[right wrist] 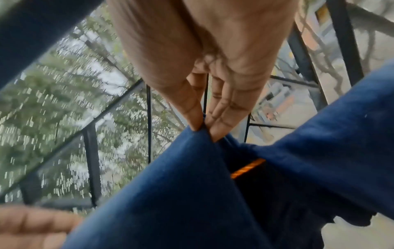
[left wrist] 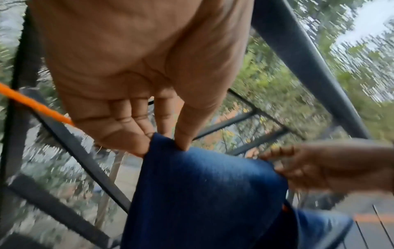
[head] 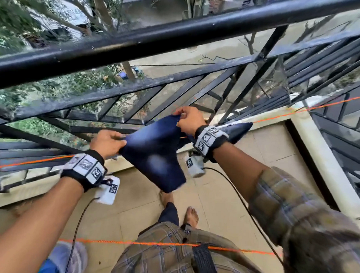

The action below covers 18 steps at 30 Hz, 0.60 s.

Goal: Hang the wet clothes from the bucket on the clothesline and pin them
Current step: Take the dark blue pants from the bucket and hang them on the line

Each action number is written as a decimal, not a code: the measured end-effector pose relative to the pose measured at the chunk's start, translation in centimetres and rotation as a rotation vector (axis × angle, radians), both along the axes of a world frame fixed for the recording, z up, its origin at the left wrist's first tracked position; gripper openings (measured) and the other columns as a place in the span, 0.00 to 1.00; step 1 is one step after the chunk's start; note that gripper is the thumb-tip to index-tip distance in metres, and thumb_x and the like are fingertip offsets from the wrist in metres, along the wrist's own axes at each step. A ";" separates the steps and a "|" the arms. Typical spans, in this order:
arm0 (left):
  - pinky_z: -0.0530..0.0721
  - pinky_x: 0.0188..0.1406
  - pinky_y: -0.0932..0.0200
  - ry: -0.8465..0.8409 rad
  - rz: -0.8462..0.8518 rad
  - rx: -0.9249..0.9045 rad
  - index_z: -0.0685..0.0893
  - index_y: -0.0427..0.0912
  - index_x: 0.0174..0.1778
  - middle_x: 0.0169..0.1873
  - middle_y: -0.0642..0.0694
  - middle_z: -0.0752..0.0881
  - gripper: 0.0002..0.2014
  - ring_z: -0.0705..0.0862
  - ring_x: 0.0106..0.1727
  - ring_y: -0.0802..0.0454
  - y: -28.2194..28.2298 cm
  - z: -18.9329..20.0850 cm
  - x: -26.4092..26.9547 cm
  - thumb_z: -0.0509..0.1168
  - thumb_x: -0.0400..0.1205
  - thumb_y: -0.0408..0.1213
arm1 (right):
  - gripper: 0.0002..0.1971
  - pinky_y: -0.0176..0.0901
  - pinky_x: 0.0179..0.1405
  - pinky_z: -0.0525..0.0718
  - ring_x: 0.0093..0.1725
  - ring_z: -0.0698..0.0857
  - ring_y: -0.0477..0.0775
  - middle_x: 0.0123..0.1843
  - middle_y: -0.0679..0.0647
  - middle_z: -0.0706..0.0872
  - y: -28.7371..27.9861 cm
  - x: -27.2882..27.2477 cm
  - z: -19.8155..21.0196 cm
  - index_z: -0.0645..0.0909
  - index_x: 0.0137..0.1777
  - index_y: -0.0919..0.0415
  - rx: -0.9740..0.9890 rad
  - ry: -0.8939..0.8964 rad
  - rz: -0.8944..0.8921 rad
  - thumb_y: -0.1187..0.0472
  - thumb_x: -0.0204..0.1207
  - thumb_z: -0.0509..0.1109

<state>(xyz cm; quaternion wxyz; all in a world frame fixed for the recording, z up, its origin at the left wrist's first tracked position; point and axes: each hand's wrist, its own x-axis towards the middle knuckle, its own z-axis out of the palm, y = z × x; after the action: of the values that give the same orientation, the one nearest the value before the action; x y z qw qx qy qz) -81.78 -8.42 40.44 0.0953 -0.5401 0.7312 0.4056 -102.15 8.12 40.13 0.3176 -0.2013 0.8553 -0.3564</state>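
Blue cloth [head: 156,149] between both hands' pinching fingers [left wrist: 183,133]

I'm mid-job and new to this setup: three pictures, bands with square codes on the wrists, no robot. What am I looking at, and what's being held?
There is no machine: a person works with bare hands. The big picture comes from a camera on the head, looking down at both arms; the coded bands carry the wrist cameras that give the other two close-ups, each looking along a palm to the fingers.

The left hand and the right hand each pinch an edge of a blue cloth, stretching it between them at an orange line beside a black railing. In the right wrist view the line shows under the cloth's folds, so it seems draped over it. A second orange line runs near the person's waist. No pegs or bucket are clearly visible; the floor is tiled.
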 end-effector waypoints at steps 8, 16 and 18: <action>0.83 0.57 0.47 -0.317 -0.523 -0.364 0.89 0.50 0.60 0.58 0.37 0.88 0.13 0.85 0.60 0.35 1.0 0.1 -1.0 0.65 0.82 0.46 | 0.14 0.51 0.56 0.86 0.47 0.88 0.53 0.45 0.48 0.89 3.7 0.4 -2.8 0.88 0.52 0.52 0.062 0.072 0.146 0.67 0.70 0.70; 0.82 0.54 0.42 -0.302 -0.610 -0.582 0.89 0.47 0.58 0.56 0.38 0.84 0.14 0.77 0.62 0.34 1.4 1.4 -1.1 0.67 0.80 0.47 | 0.08 0.32 0.38 0.82 0.32 0.85 0.37 0.40 0.54 0.88 15.7 -3.2 -3.7 0.87 0.46 0.57 -0.053 0.060 -0.217 0.71 0.76 0.72; 0.82 0.52 0.42 -0.133 -0.556 -0.517 0.89 0.46 0.52 0.51 0.36 0.84 0.10 0.80 0.56 0.32 2.5 1.8 -2.0 0.70 0.79 0.44 | 0.12 0.36 0.29 0.81 0.29 0.85 0.44 0.38 0.60 0.86 19.0 -4.8 -4.8 0.84 0.44 0.54 -0.032 -0.017 -0.410 0.74 0.76 0.70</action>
<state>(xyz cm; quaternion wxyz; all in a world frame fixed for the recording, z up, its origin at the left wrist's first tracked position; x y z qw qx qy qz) -83.79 -5.95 42.27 0.1094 -0.3523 0.9202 0.1306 -106.96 27.16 35.30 0.2423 -0.0253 0.8699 -0.4289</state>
